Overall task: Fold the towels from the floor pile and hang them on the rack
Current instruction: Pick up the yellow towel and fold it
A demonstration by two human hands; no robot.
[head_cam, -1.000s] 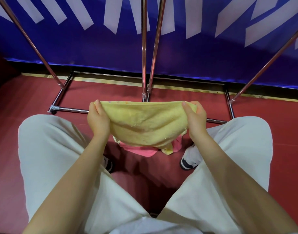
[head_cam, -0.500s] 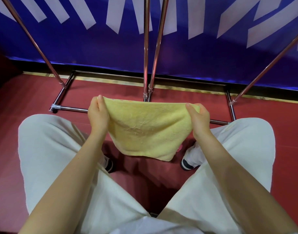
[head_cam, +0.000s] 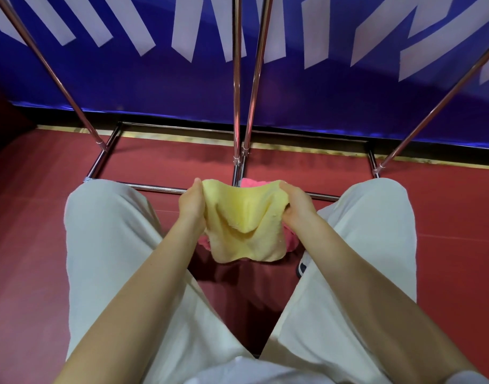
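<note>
Both hands grip the yellow towel above the pink towel on the floor: left hand, right hand. I should align edges before folding, then lift to the rack.

The floor is a smooth, dark red surface, with a thin yellowish strip along its far edge where it meets the blue wall. The metal base frame of the rack rests directly on it, its chrome bars forming a rectangle from which slanted and upright poles rise. A pink towel lies on the floor just in front of the frame's near bar, partly hidden. A dark and white shoe stands on the floor to the right of that towel.
</note>
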